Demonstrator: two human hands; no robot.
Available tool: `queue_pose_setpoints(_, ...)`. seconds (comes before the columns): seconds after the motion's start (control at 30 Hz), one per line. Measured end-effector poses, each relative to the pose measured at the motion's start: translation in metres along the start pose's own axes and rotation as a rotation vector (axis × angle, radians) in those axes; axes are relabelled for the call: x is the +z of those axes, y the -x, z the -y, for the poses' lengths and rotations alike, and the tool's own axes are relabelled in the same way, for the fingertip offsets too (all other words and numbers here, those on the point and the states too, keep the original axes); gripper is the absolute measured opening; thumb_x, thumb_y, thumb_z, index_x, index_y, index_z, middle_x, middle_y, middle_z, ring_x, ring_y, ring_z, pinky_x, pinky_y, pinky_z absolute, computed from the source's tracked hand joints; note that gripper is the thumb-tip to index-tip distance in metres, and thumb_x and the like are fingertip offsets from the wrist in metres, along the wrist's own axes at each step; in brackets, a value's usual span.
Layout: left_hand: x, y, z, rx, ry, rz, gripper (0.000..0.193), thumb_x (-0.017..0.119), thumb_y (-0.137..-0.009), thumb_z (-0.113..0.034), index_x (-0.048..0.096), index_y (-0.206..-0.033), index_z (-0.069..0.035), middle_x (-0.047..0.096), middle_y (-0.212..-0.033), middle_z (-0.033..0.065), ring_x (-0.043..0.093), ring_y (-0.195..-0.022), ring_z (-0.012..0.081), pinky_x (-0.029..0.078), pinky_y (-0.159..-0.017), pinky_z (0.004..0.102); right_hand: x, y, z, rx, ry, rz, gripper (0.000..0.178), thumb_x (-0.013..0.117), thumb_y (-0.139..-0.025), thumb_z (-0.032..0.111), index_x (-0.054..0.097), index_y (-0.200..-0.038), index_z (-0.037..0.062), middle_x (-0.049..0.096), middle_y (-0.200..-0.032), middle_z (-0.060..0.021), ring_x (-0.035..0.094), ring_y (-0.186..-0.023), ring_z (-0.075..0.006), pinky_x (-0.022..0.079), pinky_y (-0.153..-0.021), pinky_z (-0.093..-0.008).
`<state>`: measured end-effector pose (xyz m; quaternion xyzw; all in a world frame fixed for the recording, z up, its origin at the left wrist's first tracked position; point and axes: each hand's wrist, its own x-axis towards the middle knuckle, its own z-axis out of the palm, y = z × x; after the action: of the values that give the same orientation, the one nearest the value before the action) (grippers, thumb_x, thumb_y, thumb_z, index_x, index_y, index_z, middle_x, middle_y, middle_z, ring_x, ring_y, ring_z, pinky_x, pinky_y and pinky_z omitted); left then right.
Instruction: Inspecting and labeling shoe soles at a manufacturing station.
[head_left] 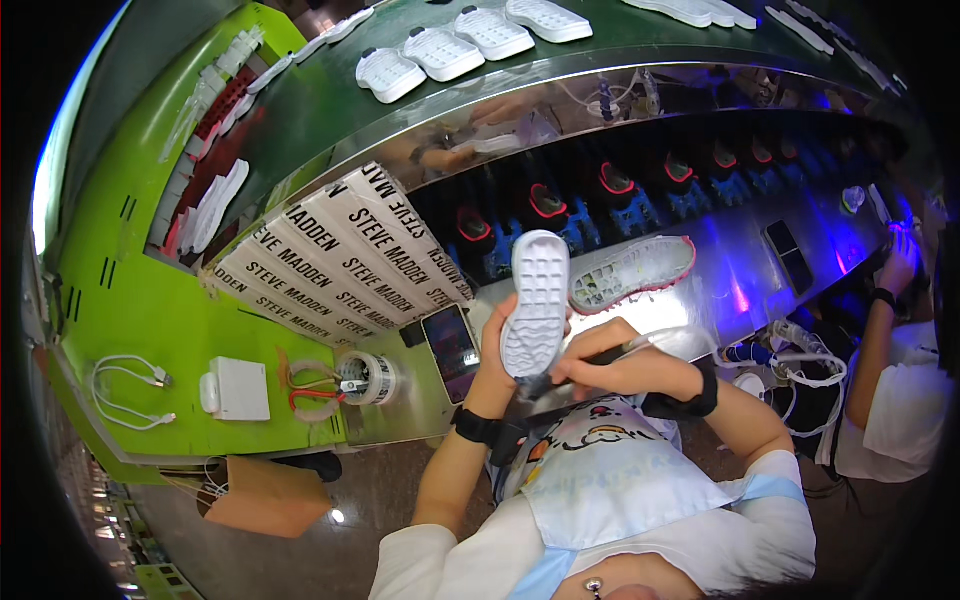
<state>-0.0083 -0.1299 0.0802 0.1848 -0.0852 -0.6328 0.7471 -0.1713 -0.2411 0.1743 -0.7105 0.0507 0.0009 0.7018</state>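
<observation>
At the centre of the frame, a white shoe sole (541, 300) stands nearly upright, its long axis running from top to bottom with the upper end leaning slightly right and its ridged, gridded face turned to the camera. The left hand (494, 345), the nearer of the two, grips it around the lower left edge, fingertips showing at the far side. Just beside the sole's lower right, the right hand (640, 368) closes in a pen-like pinch on a slim dark tool (608, 356), knuckles up, forearm slanting in from the lower right. The dark brush-like tip (537, 386) sits at the sole's bottom end; whether it touches cannot be told.
</observation>
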Motion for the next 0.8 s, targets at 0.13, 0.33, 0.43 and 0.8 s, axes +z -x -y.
queue_pose_setpoints(0.13,0.014,-0.004,-0.008,-0.042,-0.255,-0.171,0.055,0.044,-0.092,-0.037,0.047,-0.127,0.006,0.056,-0.123,0.0213,0.061,-0.104,0.0311,0.050,-0.089,0.0397,-0.013,-0.001,0.010,-0.306,0.245,0.020,0.013,0.058,-0.085,0.009,0.067,-0.085,-0.0005,0.067,-0.080,-0.0077,0.064,-0.069,-0.0146,0.050,-0.065,-0.0277)
queue_pose_setpoints(0.33,0.096,0.016,-0.015,0.163,-1.038,-0.143,0.026,0.048,-0.094,-0.014,0.061,-0.111,0.001,0.066,-0.105,0.0080,0.061,-0.101,0.0146,0.046,-0.089,0.0248,-0.017,0.008,0.012,-0.363,0.346,0.037,0.012,0.060,-0.083,0.011,0.065,-0.082,0.0000,0.062,-0.072,-0.0088,0.062,-0.068,-0.0207,0.048,-0.062,-0.0300)
queue_pose_setpoints(0.43,0.081,-0.009,-0.029,-0.412,-0.795,-0.186,0.025,0.056,-0.090,-0.018,0.065,-0.106,0.000,0.065,-0.106,0.0061,0.060,-0.097,0.0095,0.047,-0.084,0.0216,-0.023,0.015,-0.003,-0.485,0.452,0.003,0.011,0.059,-0.084,0.009,0.064,-0.081,-0.0006,0.061,-0.070,-0.0083,0.061,-0.063,-0.0190,0.047,-0.059,-0.0295)
queue_pose_setpoints(0.8,0.087,-0.009,-0.038,-0.116,-0.663,-0.074,0.036,0.058,-0.091,-0.026,0.062,-0.114,0.002,0.067,-0.100,0.0083,0.065,-0.081,0.0133,0.051,-0.068,0.0234,-0.044,0.038,0.016,-0.394,0.136,-0.608,0.012,0.056,-0.086,0.002,0.066,-0.081,-0.0033,0.068,-0.084,-0.0119,0.066,-0.075,-0.0172,0.050,-0.071,-0.0303)
